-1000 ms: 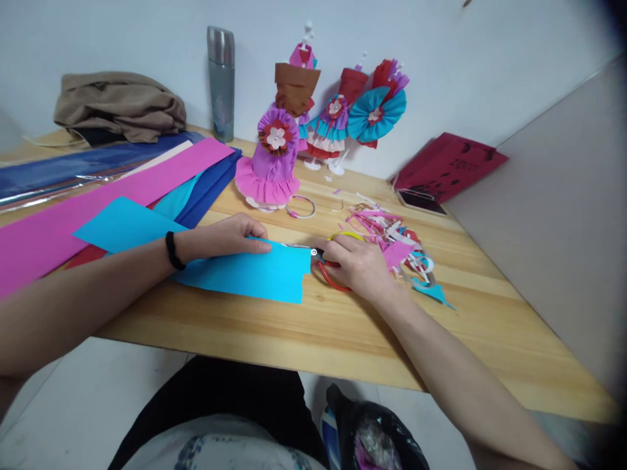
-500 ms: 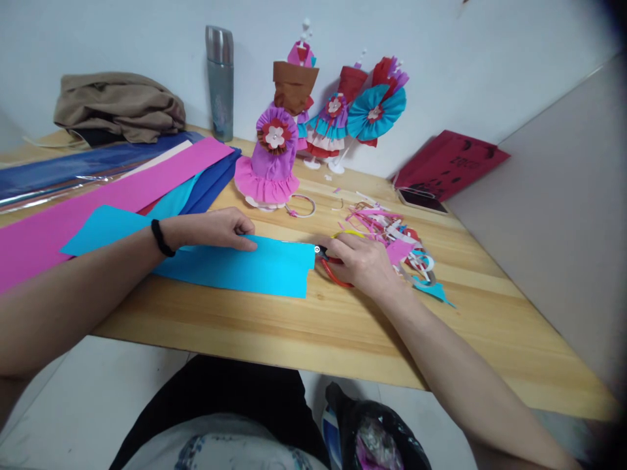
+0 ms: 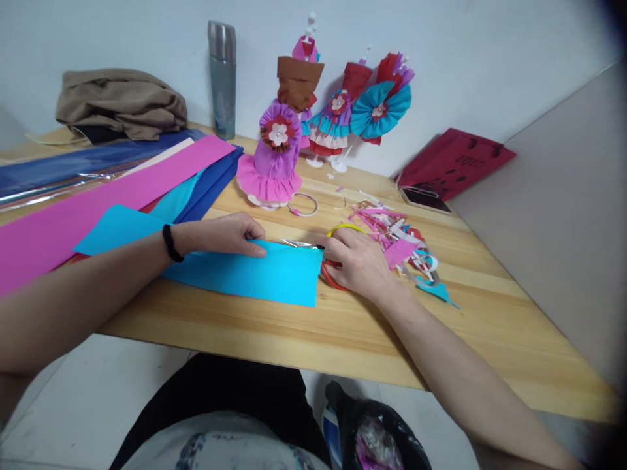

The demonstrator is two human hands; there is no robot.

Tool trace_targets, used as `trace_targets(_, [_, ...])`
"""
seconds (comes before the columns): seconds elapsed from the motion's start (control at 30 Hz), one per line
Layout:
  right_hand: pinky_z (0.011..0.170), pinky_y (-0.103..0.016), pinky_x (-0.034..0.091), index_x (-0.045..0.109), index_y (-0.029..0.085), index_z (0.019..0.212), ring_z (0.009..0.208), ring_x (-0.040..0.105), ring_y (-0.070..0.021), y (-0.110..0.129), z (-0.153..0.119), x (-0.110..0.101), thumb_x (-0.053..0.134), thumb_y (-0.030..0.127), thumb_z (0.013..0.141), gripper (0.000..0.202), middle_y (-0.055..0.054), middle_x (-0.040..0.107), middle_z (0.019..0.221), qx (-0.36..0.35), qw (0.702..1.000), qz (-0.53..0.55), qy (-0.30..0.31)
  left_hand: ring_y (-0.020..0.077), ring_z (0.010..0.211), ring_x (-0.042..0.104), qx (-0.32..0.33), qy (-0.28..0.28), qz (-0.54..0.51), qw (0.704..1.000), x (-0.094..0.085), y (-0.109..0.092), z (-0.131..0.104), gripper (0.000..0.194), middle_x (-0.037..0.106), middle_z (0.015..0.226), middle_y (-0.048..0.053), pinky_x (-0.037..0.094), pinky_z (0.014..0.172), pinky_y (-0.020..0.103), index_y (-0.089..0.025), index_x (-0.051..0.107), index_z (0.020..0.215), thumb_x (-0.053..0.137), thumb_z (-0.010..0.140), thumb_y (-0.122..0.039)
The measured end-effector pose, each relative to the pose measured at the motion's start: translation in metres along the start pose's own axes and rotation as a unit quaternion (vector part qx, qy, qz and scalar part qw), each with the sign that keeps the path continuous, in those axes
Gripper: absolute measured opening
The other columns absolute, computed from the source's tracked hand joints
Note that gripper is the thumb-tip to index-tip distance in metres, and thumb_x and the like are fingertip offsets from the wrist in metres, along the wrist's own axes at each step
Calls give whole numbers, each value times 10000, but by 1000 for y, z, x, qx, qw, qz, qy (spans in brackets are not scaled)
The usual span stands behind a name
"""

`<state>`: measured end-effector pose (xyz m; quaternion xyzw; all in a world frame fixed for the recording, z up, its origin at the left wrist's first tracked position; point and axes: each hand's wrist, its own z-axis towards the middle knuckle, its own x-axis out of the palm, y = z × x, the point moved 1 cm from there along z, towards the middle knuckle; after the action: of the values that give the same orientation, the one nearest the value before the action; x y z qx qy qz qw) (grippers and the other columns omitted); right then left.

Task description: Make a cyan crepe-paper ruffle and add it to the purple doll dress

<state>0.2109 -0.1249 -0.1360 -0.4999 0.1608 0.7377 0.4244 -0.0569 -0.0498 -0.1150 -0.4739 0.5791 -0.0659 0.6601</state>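
I see my left hand (image 3: 238,236) curled nearly closed, its thumb pressing the blue paper (image 3: 255,277) near the upper edge. My right hand (image 3: 360,261) is wrapped around the scissors (image 3: 318,248), whose slightly parted blades lie along that edge. The paper is flat on the table (image 3: 274,333), running under my left forearm. Scraps (image 3: 400,253) lie just beyond my right hand; the purple dress (image 3: 279,163) stands past both hands, the bottle (image 3: 224,91) behind it to the left, the red bag (image 3: 455,163) far right.

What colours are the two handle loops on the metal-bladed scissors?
The far handle loop is yellow, the near handle loop red; head view shows both.
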Motion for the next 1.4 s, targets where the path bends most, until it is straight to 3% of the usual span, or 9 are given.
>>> trace_targets(0.47, [611, -292, 327, 725, 175, 855, 695, 531, -192, -2, -3, 2, 527, 213, 911, 209, -76, 619, 743, -8, 999, -42, 3, 103, 579, 323, 4, -6, -13, 1000, 3, 2, 2, 345, 303, 598, -32, 210, 548, 261, -178, 402, 562, 571, 754, -409])
trace_targets(0.87, [542, -286, 247, 712, 177, 797, 576, 479, -143, -1, -4, 0, 497, 125, 886, 239, -21, 584, 617, -43, 996, -55, -55, 97, 583, 262, 10, -11, 2, 1000, 2, 3, 2, 420, 228, 624, -37, 185, 554, 271, -193, 274, 579, 579, 761, -417])
trace_targets(1.0, [534, -282, 250, 719, 172, 846, 568, 497, -140, -3, -5, -2, 509, 100, 862, 222, -17, 595, 615, -45, 996, -48, -55, 99, 589, 268, 4, -4, 26, 1000, -3, 4, 0, 442, 240, 637, -37, 187, 553, 273, -195, 276, 598, 587, 759, -464])
trace_targets(1.2, [556, -291, 274, 716, 172, 838, 553, 495, -142, -8, -7, -2, 502, 122, 879, 223, -22, 601, 614, -42, 995, -67, -58, 107, 570, 320, -54, 41, 34, 997, -21, 9, -6, 396, 317, 613, -25, 217, 540, 273, -188, 404, 585, 576, 763, -497])
trace_targets(1.4, [571, -293, 260, 706, 190, 950, 597, 502, -158, -9, -7, -4, 496, 126, 875, 232, -27, 610, 669, -5, 999, -44, -21, 102, 563, 315, -30, 52, 51, 997, -23, 9, -7, 361, 304, 600, -27, 235, 546, 263, -190, 373, 570, 554, 766, -433])
